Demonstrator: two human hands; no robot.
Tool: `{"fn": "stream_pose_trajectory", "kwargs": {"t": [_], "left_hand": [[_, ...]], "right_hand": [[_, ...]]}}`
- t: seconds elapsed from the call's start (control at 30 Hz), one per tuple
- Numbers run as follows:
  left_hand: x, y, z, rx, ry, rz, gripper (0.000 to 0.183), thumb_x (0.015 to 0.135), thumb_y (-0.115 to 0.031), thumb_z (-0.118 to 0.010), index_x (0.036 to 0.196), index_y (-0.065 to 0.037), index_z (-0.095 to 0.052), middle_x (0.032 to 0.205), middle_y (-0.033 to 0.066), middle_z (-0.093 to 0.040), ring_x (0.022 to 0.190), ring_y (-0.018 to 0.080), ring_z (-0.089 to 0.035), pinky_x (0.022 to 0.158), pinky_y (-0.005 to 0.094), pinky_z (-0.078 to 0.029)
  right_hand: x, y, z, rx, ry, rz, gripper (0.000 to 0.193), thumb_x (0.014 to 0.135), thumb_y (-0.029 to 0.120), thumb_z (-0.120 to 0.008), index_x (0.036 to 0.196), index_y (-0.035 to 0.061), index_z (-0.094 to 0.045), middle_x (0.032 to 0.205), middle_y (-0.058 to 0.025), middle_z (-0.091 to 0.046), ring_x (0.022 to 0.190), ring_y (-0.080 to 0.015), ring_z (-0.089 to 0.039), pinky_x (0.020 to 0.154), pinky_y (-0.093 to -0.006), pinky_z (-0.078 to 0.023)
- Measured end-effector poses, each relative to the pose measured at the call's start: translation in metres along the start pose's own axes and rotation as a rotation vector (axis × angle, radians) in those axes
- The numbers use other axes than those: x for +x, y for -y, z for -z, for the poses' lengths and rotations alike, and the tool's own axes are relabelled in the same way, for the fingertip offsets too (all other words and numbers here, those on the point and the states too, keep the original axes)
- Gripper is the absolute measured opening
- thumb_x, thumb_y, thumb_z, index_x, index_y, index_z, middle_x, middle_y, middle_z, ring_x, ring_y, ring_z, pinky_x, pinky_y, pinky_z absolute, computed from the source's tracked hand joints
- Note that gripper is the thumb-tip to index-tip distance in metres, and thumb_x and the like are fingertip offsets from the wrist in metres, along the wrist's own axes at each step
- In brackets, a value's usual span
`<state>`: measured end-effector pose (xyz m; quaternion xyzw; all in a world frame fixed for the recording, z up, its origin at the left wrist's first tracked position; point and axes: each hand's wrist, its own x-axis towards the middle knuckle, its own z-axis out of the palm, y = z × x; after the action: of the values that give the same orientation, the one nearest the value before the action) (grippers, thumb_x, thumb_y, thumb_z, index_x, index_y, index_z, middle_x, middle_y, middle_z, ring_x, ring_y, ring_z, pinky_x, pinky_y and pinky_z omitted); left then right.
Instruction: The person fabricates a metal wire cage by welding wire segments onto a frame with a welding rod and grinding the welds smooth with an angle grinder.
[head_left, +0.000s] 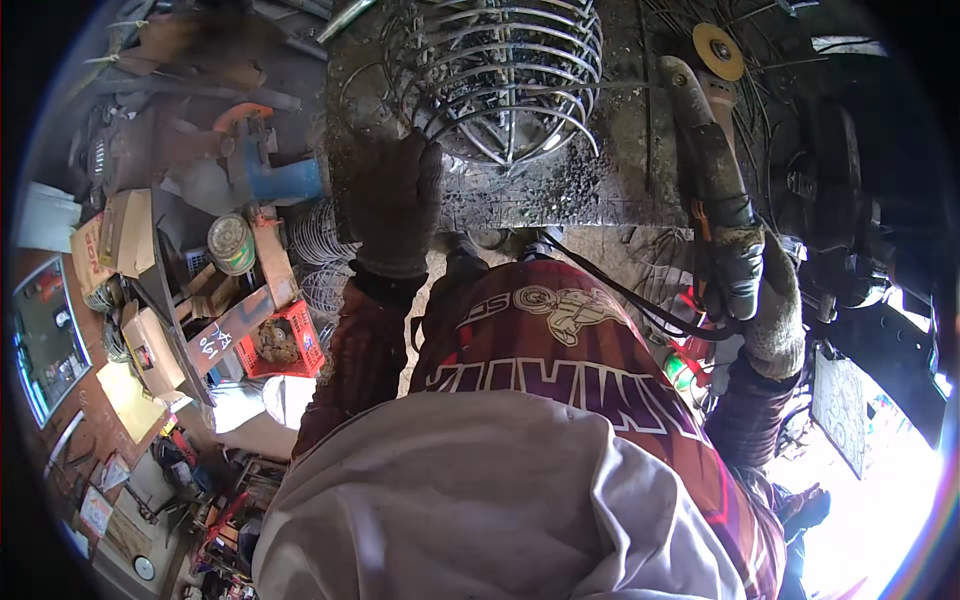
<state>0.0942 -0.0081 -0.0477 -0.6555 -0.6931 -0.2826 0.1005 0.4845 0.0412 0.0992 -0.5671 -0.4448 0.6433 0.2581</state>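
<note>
Beige cloth (440,500) overlaps lettered shirt (560,340); right hand (755,285) grips tool (718,170); left hand (395,205), fingers unclear.

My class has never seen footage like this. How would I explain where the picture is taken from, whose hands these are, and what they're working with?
There is no robot here: a person wears a wide camera on the head, looking down, so straight edges bend. The clothes at the bottom are the wearer's own. Both hands are gloved. The left hand is at the near side of a wire cage on a dirty bench; whether it grips is unclear. Dark crumbs lie nearby. The right hand holds a long grey tool, perhaps a welding holder.
</note>
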Motion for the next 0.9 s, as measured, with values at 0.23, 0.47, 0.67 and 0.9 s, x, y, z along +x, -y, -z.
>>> {"fn": "stream_pose_trajectory", "kwargs": {"t": [0.23,0.47,0.67,0.9], "left_hand": [[-0.008,0.005,-0.009,-0.092,0.040,0.083,0.024,0.095,-0.029,-0.069,0.112,-0.011,-0.070,0.096,0.0122,-0.070,0.083,0.0340,-0.068,0.071,0.0469,-0.055],[-0.002,-0.001,-0.002,-0.076,0.059,0.109,0.022,0.095,-0.030,-0.070,0.110,-0.014,-0.070,0.093,0.0117,-0.068,0.080,0.0341,-0.068,0.067,0.0470,-0.055],[-0.003,0.000,-0.004,-0.073,0.064,0.120,0.023,0.096,-0.033,-0.068,0.110,-0.014,-0.069,0.094,0.0116,-0.068,0.079,0.0337,-0.068,0.066,0.0465,-0.055],[-0.007,0.002,-0.008,-0.024,0.023,0.079,0.024,0.096,-0.034,-0.068,0.109,-0.014,-0.069,0.092,0.0112,-0.068,0.079,0.0329,-0.068,0.067,0.0460,-0.055]], "right_hand": [[0.006,0.001,-0.001,0.002,0.054,0.036,0.054,0.101,0.005,-0.060,0.150,-0.0080,-0.043,0.140,-0.0214,-0.060,0.123,-0.0260,-0.064,0.107,-0.0398,-0.050],[0.009,0.001,0.000,0.075,0.142,0.077,0.051,0.102,0.003,-0.057,0.150,-0.0077,-0.043,0.140,-0.0215,-0.060,0.124,-0.0262,-0.063,0.108,-0.0395,-0.050],[0.012,0.006,-0.004,0.032,0.152,0.079,0.051,0.103,0.003,-0.056,0.150,-0.0081,-0.043,0.137,-0.0205,-0.062,0.122,-0.0248,-0.064,0.106,-0.0379,-0.050],[0.014,0.019,-0.018,-0.156,0.087,0.044,0.046,0.105,0.003,-0.049,0.150,-0.0084,-0.044,0.134,-0.0194,-0.063,0.119,-0.0223,-0.065,0.104,-0.0349,-0.051]]}}
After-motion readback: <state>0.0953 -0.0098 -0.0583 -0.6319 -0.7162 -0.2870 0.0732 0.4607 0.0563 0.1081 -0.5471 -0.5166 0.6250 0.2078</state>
